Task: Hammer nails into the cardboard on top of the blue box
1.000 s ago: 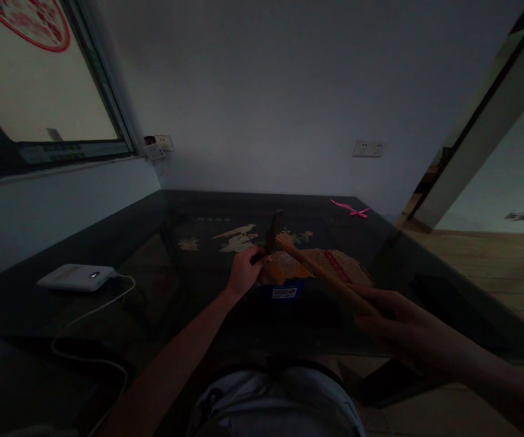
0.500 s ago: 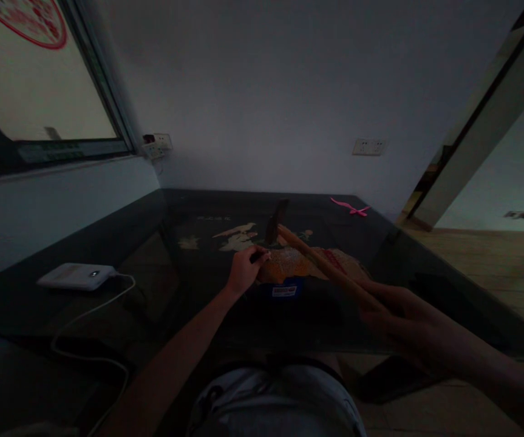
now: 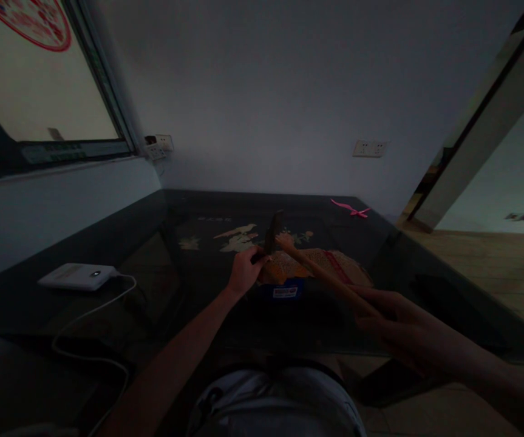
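My right hand (image 3: 401, 325) is closed round the wooden handle of a hammer (image 3: 330, 280). The hammer's dark metal head is up at the far end, just above and beside the fingers of my left hand (image 3: 244, 270). Thumb and forefinger of that hand are pinched together at the left end of a flat brown, coarse-textured piece (image 3: 320, 261) with a red band across it. What the pinch holds is too small and dark to make out. Under the brown piece shows a blue item with a white label (image 3: 285, 291).
The dark glass-topped table (image 3: 198, 212) shows a bird-and-flower picture. A white power bank (image 3: 77, 276) with a white cable lies at left. A pink ribbon-like strip (image 3: 350, 209) lies at the back right, and a dark flat object (image 3: 457, 309) near the right edge.
The hammer's head has come down a little toward my left fingers, and its handle has dropped slightly. My left hand has stayed in nearly the same spot.
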A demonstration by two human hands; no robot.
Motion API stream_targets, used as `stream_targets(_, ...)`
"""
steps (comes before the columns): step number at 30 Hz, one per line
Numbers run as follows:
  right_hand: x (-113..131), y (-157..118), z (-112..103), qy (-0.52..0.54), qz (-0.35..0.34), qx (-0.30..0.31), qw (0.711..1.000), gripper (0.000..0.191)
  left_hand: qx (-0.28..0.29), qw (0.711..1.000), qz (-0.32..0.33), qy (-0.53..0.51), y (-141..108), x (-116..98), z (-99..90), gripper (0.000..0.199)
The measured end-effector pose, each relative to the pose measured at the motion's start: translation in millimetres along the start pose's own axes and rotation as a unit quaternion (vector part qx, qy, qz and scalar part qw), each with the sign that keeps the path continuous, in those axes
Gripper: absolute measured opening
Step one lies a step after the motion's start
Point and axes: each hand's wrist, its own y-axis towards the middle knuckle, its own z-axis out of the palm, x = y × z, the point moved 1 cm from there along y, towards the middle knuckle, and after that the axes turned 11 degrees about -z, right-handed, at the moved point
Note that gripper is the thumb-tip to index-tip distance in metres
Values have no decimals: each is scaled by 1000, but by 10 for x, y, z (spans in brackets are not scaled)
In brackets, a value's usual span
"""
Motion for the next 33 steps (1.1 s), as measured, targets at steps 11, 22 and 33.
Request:
stream_targets(11, 37, -9, -18, -6, 9, -26, 1000, 57, -1, 1000, 14, 5, -7, -3, -5, 6)
stream_targets(22, 45, -22, 13, 14, 14, -10, 1000, 59, -3, 1000, 6, 8, -11, -16, -13, 6)
stream_targets(33, 59, -26, 2, 3, 20, -8, 1000, 61, 3, 1000, 0, -1, -10, -15, -10, 5)
